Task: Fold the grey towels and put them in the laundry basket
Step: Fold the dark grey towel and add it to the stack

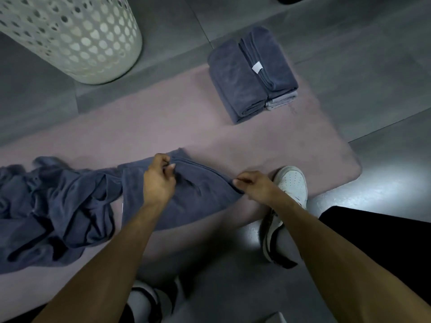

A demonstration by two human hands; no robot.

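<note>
A grey towel (196,197) lies partly folded on a pink mat (163,127) in front of me. My left hand (158,180) pinches its far edge near the top corner. My right hand (254,185) pinches the towel's right corner. To the left, a crumpled heap of grey towels (53,206) lies on the mat. A stack of folded grey towels (251,75) sits at the mat's far right corner. The white perforated laundry basket (77,36) stands at the top left on the floor.
Grey floor tiles (349,66) surround the mat. My white shoe (289,185) rests on the mat's right edge beside my right hand, and another shoe (144,299) shows at the bottom. A raised tile step (144,73) runs behind the mat.
</note>
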